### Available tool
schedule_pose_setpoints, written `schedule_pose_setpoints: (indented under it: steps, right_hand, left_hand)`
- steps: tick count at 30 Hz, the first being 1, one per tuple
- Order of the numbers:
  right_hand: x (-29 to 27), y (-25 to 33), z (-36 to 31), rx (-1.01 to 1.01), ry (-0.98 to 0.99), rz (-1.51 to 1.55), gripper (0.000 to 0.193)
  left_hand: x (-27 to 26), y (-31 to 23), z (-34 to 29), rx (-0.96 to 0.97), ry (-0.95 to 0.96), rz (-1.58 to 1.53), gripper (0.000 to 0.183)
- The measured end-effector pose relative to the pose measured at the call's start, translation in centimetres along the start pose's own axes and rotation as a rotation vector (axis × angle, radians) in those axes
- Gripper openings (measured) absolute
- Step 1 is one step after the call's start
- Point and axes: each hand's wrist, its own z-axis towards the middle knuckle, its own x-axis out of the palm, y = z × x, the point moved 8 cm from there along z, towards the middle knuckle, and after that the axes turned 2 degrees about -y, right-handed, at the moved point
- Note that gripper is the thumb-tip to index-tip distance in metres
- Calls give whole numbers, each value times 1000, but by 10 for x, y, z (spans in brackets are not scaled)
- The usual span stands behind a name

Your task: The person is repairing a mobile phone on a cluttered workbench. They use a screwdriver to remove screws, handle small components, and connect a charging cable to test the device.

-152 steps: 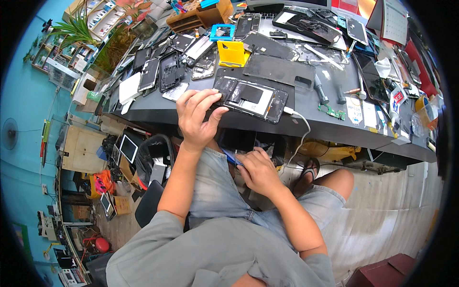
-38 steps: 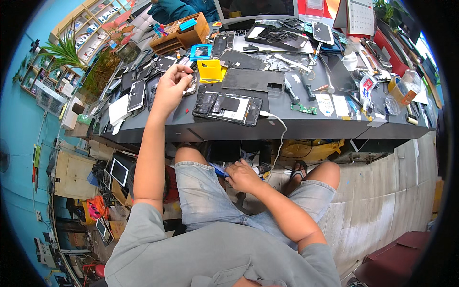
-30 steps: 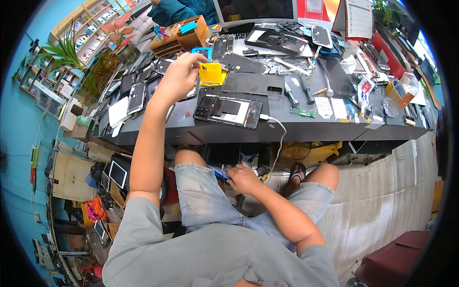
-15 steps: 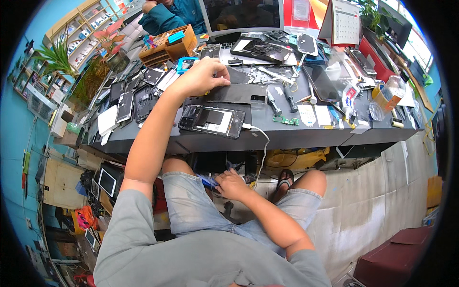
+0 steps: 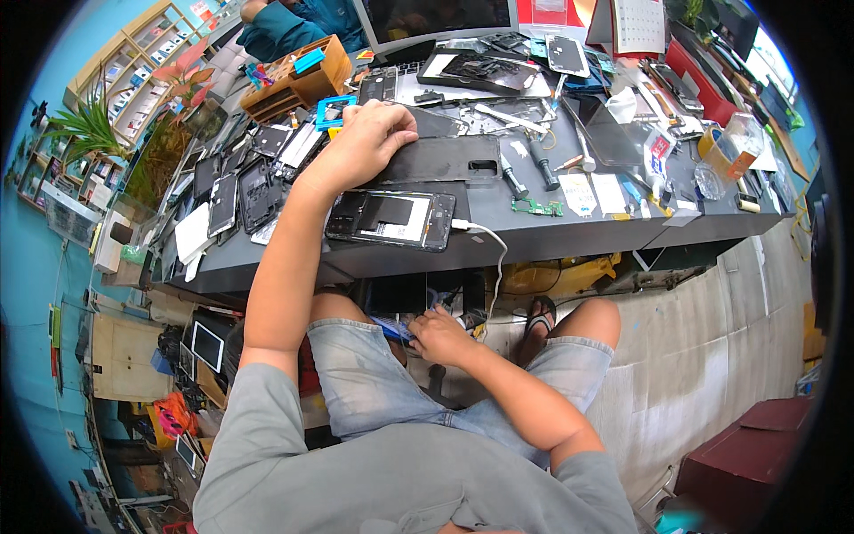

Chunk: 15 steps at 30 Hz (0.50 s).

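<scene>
An opened smartphone (image 5: 390, 221) lies near the desk's front edge, its battery and inner parts bare, with a white cable (image 5: 485, 230) plugged into its right end. Just behind it is a flat dark panel (image 5: 436, 162) with a cutout. My left hand (image 5: 366, 142) hovers at the left end of this panel, thumb and forefinger brought together; whatever they hold is too small to make out. Below the desk edge, my right hand (image 5: 442, 338) reaches into an open drawer (image 5: 396, 294). Its bent fingers are slightly apart over a blue item (image 5: 391, 327), and the tips are partly hidden.
Phone parts and frames (image 5: 260, 191) crowd the desk's left. Two dark-handled tools (image 5: 543, 167) and a green circuit board (image 5: 537, 207) lie right of the panel. Behind stand a wooden organizer (image 5: 298, 80), a monitor (image 5: 436, 20) and a calendar (image 5: 639, 27). Someone in teal sits across.
The whole view has shifted slightly with my head. My left hand stays by the panel, its fingers turned a little. My right hand remains at the drawer.
</scene>
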Motion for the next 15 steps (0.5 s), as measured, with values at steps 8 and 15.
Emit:
schedule_pose_setpoints:
  steps: [8, 15]
  right_hand:
    - [11, -2, 4, 10, 55, -21, 27]
    - [16, -4, -1, 20, 57, -19, 28]
  left_hand:
    - [-4, 10, -1, 34, -6, -174, 19]
    - [0, 16, -5, 41, -109, -177, 17]
